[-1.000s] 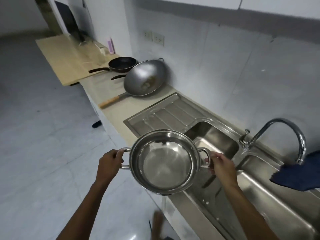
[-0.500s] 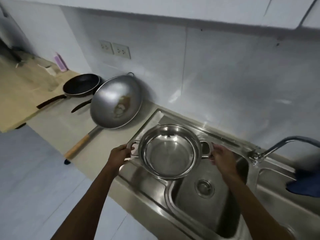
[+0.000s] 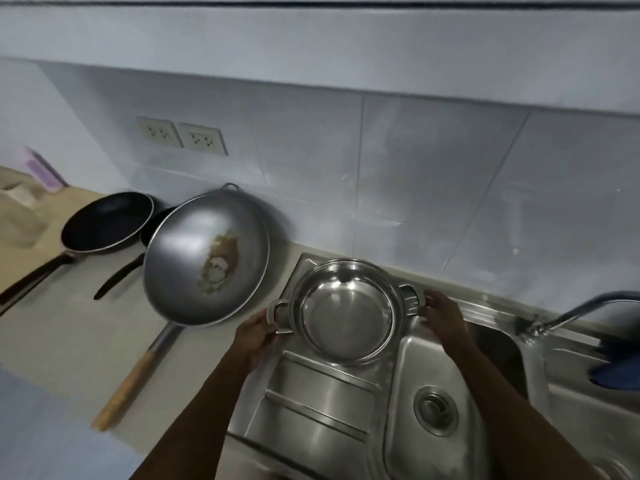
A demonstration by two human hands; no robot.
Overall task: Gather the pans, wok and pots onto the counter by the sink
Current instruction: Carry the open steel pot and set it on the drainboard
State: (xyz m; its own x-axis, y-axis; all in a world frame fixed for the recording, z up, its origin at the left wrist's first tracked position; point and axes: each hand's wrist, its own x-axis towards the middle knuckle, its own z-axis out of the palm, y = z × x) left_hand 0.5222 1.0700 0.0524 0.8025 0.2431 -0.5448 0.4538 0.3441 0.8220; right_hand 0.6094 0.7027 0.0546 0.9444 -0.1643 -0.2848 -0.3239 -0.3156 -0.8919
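Two hands, the left hand [image 3: 254, 336] and right hand [image 3: 441, 311], held the steel pot [image 3: 348, 311] by its side handles at the middle of the frame, over the sink's draining board [image 3: 311, 400]. It looked like the step of setting it down; next, it needed lowering flat, clear of the wok [image 3: 206, 258] to its left.

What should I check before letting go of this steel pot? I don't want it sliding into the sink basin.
1. Left hand on the handle of the shiny two-handled steel pot: ok, fingers at the loop.
2. Right hand on the other handle: cannot tell, fingers look just off it.
3. Pot resting flat on the ribbed steel drainboard: cannot tell, contact is hidden.
4. Pot clear of the sink basin: not ok, its rim overlaps the basin's edge.
5. Gap to the large grey wok with a wooden handle: ok, apart.
6. Pot empty: ok.
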